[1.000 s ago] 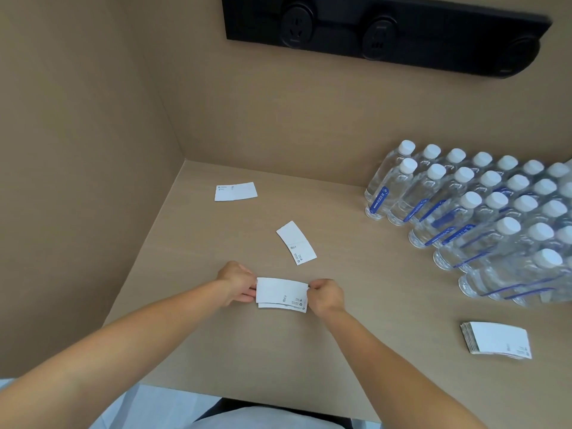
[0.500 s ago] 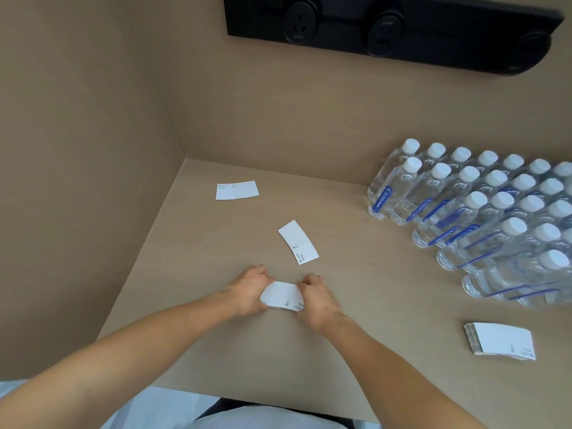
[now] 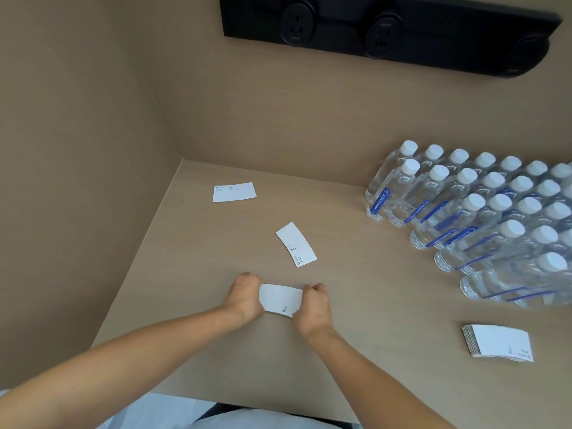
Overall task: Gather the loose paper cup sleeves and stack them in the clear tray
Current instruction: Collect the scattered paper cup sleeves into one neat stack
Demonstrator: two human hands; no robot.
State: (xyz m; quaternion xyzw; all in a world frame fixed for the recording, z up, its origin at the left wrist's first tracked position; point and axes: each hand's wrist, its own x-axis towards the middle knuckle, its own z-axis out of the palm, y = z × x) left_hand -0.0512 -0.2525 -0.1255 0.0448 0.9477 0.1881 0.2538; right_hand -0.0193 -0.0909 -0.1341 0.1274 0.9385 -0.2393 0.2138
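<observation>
A small bundle of flat white paper cup sleeves rests on the wooden desk, held at its two short ends. My left hand grips the left end and my right hand grips the right end. One loose sleeve lies just beyond the hands, turned at an angle. Another loose sleeve lies farther back near the left wall. A thicker stack of sleeves sits on the desk at the right. No clear tray is in view.
Several rows of clear water bottles with white caps fill the right back of the desk. Beige walls close the left and back sides. A black socket strip is mounted on the back wall. The desk's front edge runs below my forearms.
My hands have pressed inward on the sleeve bundle, squaring it into one tidy pile on the desk. The other sleeves and the bottles have not moved.
</observation>
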